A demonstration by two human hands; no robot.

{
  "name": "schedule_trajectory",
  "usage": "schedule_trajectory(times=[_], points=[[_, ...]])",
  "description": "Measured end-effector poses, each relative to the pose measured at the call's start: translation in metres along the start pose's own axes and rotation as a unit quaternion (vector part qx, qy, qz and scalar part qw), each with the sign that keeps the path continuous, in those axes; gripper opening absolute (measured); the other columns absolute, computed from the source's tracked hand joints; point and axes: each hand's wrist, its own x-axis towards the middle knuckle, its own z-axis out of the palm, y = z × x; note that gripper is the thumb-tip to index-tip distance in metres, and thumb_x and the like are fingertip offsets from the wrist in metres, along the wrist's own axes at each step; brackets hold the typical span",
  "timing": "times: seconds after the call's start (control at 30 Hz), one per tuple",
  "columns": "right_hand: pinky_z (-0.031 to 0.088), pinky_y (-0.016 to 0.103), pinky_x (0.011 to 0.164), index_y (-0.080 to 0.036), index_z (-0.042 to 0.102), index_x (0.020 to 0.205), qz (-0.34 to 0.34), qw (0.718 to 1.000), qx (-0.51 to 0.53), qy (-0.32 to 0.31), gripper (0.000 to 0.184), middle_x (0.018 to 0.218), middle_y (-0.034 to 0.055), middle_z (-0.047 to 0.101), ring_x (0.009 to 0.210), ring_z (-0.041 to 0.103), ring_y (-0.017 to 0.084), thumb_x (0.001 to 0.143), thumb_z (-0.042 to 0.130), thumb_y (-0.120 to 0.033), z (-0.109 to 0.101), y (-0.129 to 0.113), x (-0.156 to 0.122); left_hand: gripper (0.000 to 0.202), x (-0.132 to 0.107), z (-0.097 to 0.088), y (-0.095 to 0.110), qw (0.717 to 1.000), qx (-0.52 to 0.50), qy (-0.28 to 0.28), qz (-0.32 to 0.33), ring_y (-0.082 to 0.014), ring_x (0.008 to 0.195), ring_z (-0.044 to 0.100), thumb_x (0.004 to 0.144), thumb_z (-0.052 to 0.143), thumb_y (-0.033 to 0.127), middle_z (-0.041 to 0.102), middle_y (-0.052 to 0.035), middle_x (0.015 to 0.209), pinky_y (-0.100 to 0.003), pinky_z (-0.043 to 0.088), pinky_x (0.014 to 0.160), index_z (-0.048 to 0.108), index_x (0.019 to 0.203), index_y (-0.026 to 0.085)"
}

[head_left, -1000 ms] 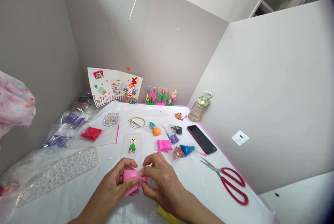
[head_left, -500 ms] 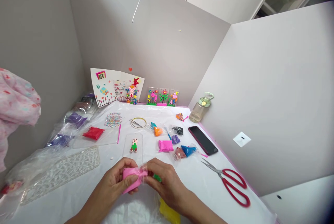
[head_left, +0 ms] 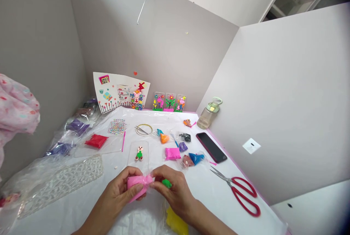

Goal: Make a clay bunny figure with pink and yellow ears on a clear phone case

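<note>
My left hand (head_left: pixel 123 187) is closed round a light pink packet of modelling clay (head_left: pixel 133 182), the thumb lying across its front. At the packet's right end, the fingers of my right hand (head_left: pixel 175 187) pinch its clear plastic wrapper, which is gathered there. A bit of green clay (head_left: pixel 167 183) shows just behind the right fingers. Below the right wrist lies a bag of yellow clay (head_left: pixel 176 221). Just beyond both hands, a small figure in green (head_left: pixel 139 154) sits on a clear case (head_left: pixel 131 156).
Red-handled scissors (head_left: pixel 237 189) and a phone (head_left: pixel 211 147) lie on the right, near a bottle (head_left: pixel 209 114). Clay packets, including a bright pink one (head_left: pixel 172 153), cover the middle. A lattice strip (head_left: pixel 62 184) and red clay (head_left: pixel 96 141) lie on the left.
My right fingers have shifted slightly at the packet's end, and the wrapper there looks more tightly gathered. The left hand keeps its hold. The whole view has shifted slightly.
</note>
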Motion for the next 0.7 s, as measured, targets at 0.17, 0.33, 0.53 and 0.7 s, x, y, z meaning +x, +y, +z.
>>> schedule_trajectory(times=[0.17,0.33,0.53,0.7], points=[[0.052,0.026,0.08,-0.02,0.074,0.104,-0.051,0.999,0.007,-0.004,0.021,0.099,0.0089,0.073,0.09,0.069,0.018,0.101,0.054,-0.026,0.002,-0.002,-0.001,0.038,0.002,0.0,-0.005,1.0,-0.002,0.006,0.003,-0.0182,0.074,0.063,0.081,0.073,0.057,0.063,0.0029,0.078,-0.027,0.05,0.071,0.063,0.096,0.024],[0.051,0.026,0.078,-0.021,0.076,0.093,-0.017,0.998,0.047,-0.031,0.013,0.095,0.0059,0.07,0.087,0.067,0.017,0.096,0.064,-0.024,0.0,-0.004,0.001,0.036,0.006,-0.005,-0.018,0.999,0.036,-0.03,0.016,-0.0222,0.085,0.064,0.08,0.076,0.049,0.068,-0.0007,0.093,-0.031,0.051,0.079,0.068,0.104,0.024],[0.046,0.024,0.071,-0.019,0.069,0.082,0.012,0.998,0.048,-0.037,0.016,0.084,0.0023,0.062,0.078,0.059,0.014,0.095,0.065,-0.028,-0.003,-0.01,0.0,0.031,0.003,-0.006,-0.011,0.986,0.161,-0.041,0.023,-0.0265,0.095,0.065,0.085,0.069,0.046,0.073,-0.0025,0.1,-0.032,0.048,0.087,0.071,0.106,0.024],[0.047,0.027,0.081,-0.02,0.068,0.098,-0.006,0.994,0.06,-0.09,0.028,0.096,0.005,0.063,0.088,0.06,0.016,0.105,0.044,-0.033,-0.013,-0.016,0.0,0.028,0.0,-0.005,0.003,0.98,0.195,-0.018,0.039,-0.0225,0.09,0.062,0.09,0.062,0.052,0.067,0.0006,0.093,-0.028,0.047,0.082,0.066,0.096,0.025]])
